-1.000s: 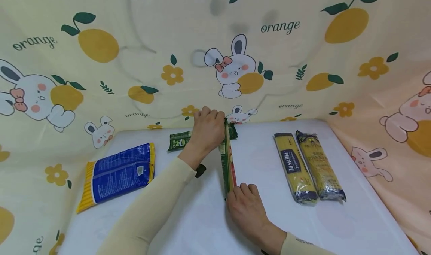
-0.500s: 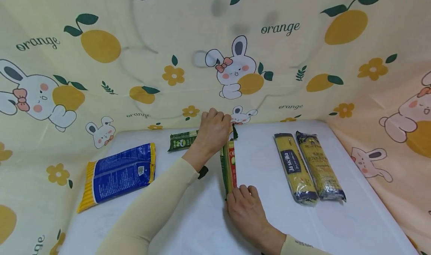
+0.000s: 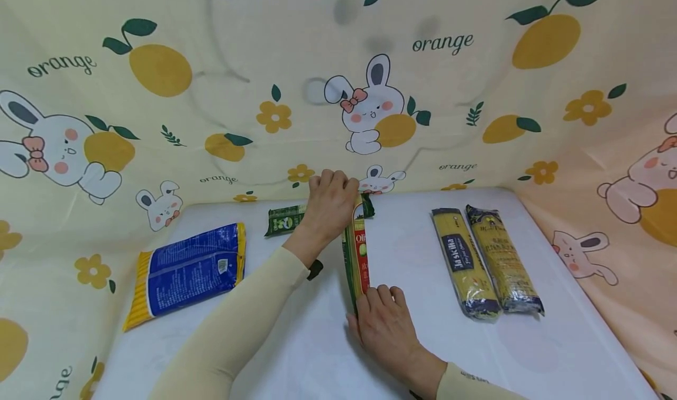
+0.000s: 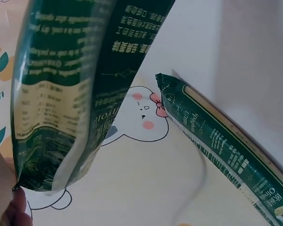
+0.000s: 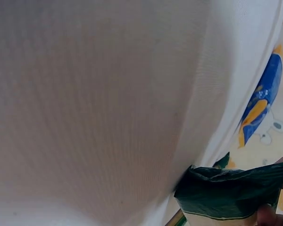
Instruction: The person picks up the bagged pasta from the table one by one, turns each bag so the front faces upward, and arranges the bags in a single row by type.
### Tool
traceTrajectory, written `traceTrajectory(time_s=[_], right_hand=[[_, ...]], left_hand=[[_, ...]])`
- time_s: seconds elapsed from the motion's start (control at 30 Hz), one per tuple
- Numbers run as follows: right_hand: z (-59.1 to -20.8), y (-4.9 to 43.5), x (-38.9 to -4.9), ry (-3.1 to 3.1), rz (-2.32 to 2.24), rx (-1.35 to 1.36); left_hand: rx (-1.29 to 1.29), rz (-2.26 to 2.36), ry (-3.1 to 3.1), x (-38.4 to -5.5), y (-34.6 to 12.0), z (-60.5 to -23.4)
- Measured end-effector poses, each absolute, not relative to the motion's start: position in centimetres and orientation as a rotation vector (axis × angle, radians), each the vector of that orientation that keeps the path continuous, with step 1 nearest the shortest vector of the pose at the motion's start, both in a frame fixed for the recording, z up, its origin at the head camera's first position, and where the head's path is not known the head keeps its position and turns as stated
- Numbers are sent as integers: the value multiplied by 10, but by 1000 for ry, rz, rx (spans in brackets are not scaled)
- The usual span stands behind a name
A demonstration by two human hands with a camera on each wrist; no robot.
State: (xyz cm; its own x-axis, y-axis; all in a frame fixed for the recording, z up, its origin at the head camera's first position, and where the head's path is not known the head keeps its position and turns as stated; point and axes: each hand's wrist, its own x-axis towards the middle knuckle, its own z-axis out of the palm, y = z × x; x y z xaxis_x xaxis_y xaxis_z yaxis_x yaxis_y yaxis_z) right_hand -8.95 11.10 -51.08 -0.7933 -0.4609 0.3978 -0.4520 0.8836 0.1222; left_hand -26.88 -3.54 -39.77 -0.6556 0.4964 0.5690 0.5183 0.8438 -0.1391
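A green and red spaghetti pack [image 3: 361,256] stands on its narrow side at the middle of the table, pointing away from me. My left hand [image 3: 330,206] grips its far end; the left wrist view shows fingers pinching the pack's corner. At the near end, my right hand [image 3: 388,320] holds the pack, with a digit showing on its left side. The pack's dark green end [image 5: 231,193] appears in the right wrist view beside fingertips at the edge. Behind my left hand lies a second green spaghetti pack [image 4: 226,146], partly hidden in the head view.
To the left lies a blue and yellow bag [image 3: 187,274]. On the right, two yellow pasta packs, one with a dark blue label [image 3: 458,253] and one with a dark top [image 3: 499,253], lie side by side. A printed cloth [image 3: 296,65] hangs behind the white table [image 3: 423,353].
The held pack has turned so that more of its red front shows. My left hand shifted right, then slightly back left. A digit of my right hand now sticks out on the left.
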Motion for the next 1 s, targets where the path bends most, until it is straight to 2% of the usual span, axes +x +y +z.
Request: traceTrajectory(time_s=[0.23, 0.53, 0.73, 1.0], right_hand=[[-513, 116, -93, -2589, 118, 691], [-511, 131, -118, -2847, 480, 417], [-514, 124, -125, -2893, 736, 412], [-520, 126, -126, -2785, 689, 476]], left_hand=[[-812, -137, -2434, -270, -43, -396], [-878, -336, -2527, -273, -65, -395], [-919, -457, -2516, -271, -71, -397], [-821, -394, -2495, -269, -74, -407]])
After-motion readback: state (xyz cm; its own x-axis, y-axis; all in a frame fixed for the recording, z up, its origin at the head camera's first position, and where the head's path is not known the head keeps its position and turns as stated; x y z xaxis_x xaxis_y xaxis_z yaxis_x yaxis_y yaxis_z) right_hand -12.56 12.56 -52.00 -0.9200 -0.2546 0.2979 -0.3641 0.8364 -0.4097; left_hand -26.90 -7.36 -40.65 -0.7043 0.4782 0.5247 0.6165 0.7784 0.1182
